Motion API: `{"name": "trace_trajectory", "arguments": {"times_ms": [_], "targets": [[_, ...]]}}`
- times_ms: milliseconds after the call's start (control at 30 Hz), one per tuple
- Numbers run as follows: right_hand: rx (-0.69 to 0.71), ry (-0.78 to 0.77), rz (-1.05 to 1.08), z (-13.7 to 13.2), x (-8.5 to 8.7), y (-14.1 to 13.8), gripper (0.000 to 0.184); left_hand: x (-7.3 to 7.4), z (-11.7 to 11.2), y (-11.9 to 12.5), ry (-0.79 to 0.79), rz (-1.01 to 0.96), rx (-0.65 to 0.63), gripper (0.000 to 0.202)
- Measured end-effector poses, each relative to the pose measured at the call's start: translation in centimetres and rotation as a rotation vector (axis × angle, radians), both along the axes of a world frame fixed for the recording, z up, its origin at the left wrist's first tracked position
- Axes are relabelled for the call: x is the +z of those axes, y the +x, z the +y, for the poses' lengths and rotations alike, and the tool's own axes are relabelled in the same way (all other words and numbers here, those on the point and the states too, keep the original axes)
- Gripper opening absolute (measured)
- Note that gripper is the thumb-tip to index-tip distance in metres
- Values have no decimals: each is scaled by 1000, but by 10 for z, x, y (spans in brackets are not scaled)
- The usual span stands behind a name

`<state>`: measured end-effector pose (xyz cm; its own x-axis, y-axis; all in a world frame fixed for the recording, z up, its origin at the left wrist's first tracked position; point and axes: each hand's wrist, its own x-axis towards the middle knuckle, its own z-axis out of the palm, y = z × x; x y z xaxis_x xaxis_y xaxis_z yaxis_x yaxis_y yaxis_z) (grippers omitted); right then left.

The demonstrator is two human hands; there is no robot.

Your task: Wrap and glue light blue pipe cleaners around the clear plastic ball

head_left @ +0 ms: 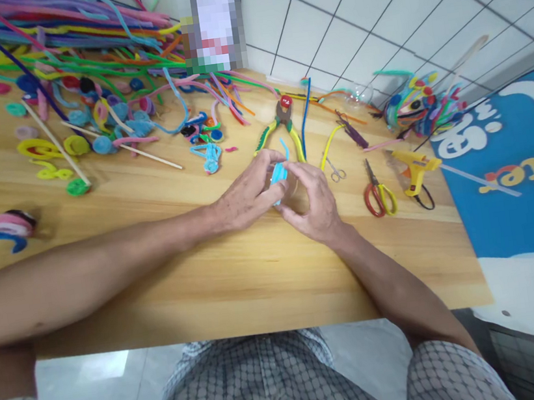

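My left hand [249, 192] and my right hand [310, 202] meet over the middle of the wooden table [218, 278]. Both pinch a light blue pipe cleaner piece [279, 173], coiled between the fingertips, with one loose end sticking up. The fingers of both hands are curled round it. Just beyond the hands lie pliers with yellow-green handles [281, 126].
A heap of coloured pipe cleaners [63, 36] and small coils fills the far left. Wooden sticks [56, 146], small scissors [334, 170], red-and-yellow scissors [378, 195], a yellow glue gun [413, 171] and a pipe-cleaner figure [415, 108] lie around. A blue board [517, 193] stands right.
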<state>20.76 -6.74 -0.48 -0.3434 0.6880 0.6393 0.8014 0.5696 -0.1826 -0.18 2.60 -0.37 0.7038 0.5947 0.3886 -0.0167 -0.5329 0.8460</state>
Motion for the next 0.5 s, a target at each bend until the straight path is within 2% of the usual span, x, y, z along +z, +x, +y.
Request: {"name": "trace_trajectory", "arguments": {"times_ms": [300,500], "targets": [[12,1,18,1,0,3,92,-10,0,0,112,-52,-5,59],[9,-38,23,1,0,4,93,-15,1,2,155,-57,10,58]]}}
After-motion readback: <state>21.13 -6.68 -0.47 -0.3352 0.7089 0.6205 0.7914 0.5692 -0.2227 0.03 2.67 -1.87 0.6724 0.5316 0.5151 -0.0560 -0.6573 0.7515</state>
